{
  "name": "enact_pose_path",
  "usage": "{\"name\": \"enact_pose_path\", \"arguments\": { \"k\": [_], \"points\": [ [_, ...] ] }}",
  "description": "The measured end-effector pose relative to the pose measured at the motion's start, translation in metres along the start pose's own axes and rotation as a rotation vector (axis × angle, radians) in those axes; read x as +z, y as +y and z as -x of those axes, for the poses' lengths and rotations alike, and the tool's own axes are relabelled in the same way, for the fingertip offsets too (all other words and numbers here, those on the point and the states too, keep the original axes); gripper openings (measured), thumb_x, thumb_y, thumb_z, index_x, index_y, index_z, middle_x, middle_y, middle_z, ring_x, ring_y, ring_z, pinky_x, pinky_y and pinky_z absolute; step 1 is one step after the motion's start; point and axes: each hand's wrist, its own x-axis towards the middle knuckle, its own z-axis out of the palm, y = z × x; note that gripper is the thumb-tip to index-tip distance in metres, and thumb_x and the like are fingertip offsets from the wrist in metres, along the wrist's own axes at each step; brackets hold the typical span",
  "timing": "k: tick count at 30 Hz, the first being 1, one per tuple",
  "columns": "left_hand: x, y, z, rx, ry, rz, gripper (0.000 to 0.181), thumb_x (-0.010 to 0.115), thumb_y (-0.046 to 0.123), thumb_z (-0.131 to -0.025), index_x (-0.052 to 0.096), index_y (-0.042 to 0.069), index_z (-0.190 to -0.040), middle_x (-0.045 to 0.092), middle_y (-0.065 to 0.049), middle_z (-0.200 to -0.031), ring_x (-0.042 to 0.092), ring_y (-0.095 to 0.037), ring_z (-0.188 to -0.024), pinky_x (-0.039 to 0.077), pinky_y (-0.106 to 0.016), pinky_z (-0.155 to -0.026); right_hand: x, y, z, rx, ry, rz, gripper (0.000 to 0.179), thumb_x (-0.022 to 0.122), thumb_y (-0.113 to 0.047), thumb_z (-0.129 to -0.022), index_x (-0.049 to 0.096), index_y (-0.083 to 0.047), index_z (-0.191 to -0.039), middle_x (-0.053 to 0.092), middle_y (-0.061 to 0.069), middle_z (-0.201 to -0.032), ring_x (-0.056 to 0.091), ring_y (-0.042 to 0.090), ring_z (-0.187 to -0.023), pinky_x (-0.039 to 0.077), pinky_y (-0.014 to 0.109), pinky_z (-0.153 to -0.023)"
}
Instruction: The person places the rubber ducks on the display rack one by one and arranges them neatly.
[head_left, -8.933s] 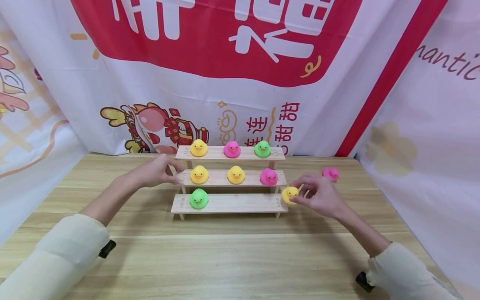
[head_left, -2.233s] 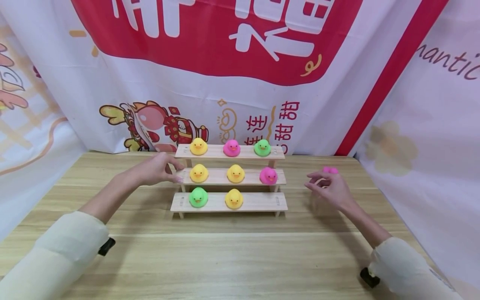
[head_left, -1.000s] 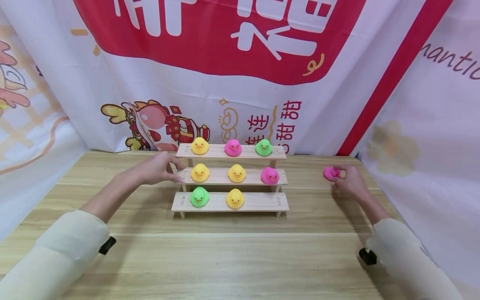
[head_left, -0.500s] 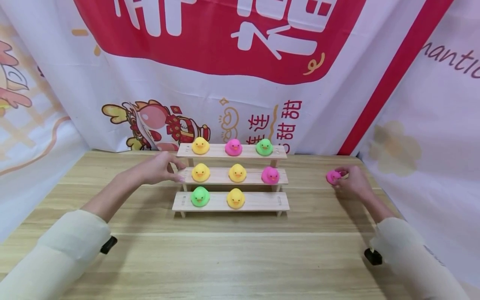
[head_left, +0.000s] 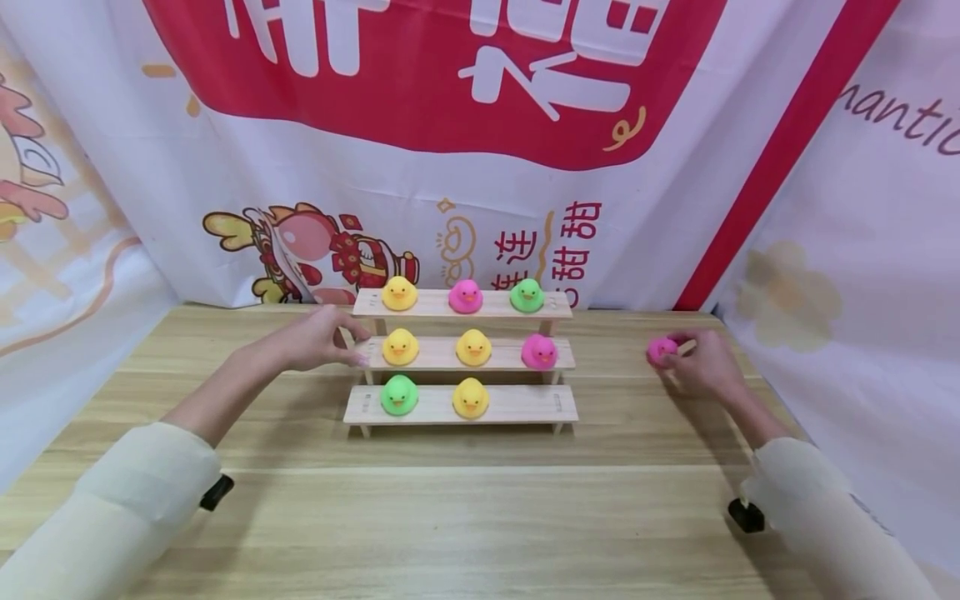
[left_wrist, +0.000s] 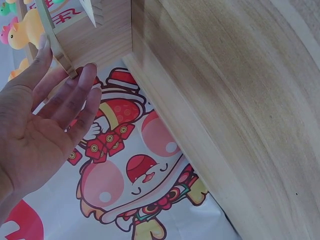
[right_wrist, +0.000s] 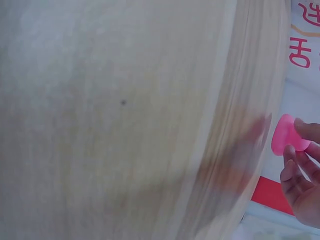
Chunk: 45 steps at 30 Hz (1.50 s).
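Observation:
My right hand (head_left: 705, 362) pinches a pink rubber duck (head_left: 662, 352) between thumb and fingers, to the right of a three-step wooden display stand (head_left: 525, 405). The right wrist view shows this pink duck lifted off the wooden surface. At the stand's left end, my left hand (head_left: 318, 337) holds the middle step, thumb on top and fingers beside and beneath the plank (left_wrist: 60, 55). On the bottom step sit a green duck (head_left: 399, 395) and a yellow duck (head_left: 470, 398), with bare wood to their right.
The middle step bears two yellow ducks (head_left: 401, 347) and a pink duck (head_left: 539, 352). On the top step are a yellow duck (head_left: 399, 293), a pink duck (head_left: 466, 296) and a green duck (head_left: 527, 296). Printed cloth (head_left: 637, 233) hangs behind the wooden table (head_left: 480, 517).
The yellow duck formerly in my right hand now sits mid bottom step. That hand has moved right, taken hold of the pink duck and turned it. My left hand stays put.

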Motion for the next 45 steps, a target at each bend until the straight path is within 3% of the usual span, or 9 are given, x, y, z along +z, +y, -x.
{"name": "enact_pose_path", "arguments": {
  "k": [15,23,27,33,45],
  "points": [
    [-0.001,0.0,0.0,0.008,0.0,0.019,0.038,0.084,0.012,-0.088,0.073,-0.007,-0.119,0.072,-0.023,-0.118,0.068,-0.019,-0.081,0.059,-0.031,-0.069,0.005,-0.027,0.008,-0.2,0.04,-0.052,0.028,0.082,-0.002,-0.084,0.071,0.01,-0.107,0.074,0.025,-0.095,0.071,0.03,-0.077,0.052,0.018,-0.061],
    [0.001,-0.001,0.0,0.004,-0.009,0.01,0.039,0.084,0.015,-0.089,0.074,-0.006,-0.119,0.073,-0.021,-0.118,0.069,-0.019,-0.082,0.061,-0.033,-0.072,0.011,-0.044,0.02,-0.213,0.015,-0.092,0.025,0.083,-0.002,-0.083,0.073,0.008,-0.103,0.074,0.021,-0.093,0.071,0.03,-0.079,0.053,0.018,-0.062],
    [0.001,-0.001,0.0,0.008,-0.008,0.01,0.038,0.085,0.016,-0.088,0.074,-0.006,-0.118,0.073,-0.021,-0.118,0.069,-0.019,-0.083,0.061,-0.033,-0.073,0.015,-0.052,0.026,-0.24,0.001,-0.142,0.021,0.082,0.0,-0.082,0.073,0.008,-0.1,0.074,0.018,-0.09,0.069,0.025,-0.076,0.054,0.019,-0.063],
    [0.002,-0.001,0.0,0.014,-0.005,0.01,0.039,0.085,0.016,-0.088,0.074,-0.005,-0.118,0.072,-0.021,-0.119,0.068,-0.02,-0.085,0.06,-0.033,-0.073,0.02,-0.064,0.035,-0.351,-0.016,-0.178,0.019,0.081,0.004,-0.08,0.073,0.005,-0.097,0.073,0.012,-0.086,0.065,0.015,-0.071,0.055,0.026,-0.06],
    [0.0,0.002,0.002,0.002,-0.001,0.011,0.038,0.085,0.015,-0.088,0.074,-0.005,-0.118,0.072,-0.022,-0.119,0.068,-0.02,-0.083,0.06,-0.032,-0.072,0.026,-0.085,0.048,-0.376,-0.07,-0.226,0.024,0.088,-0.003,-0.079,0.075,-0.002,-0.099,0.071,0.006,-0.087,0.062,0.013,-0.073,0.054,0.026,-0.058]
  ]
}}
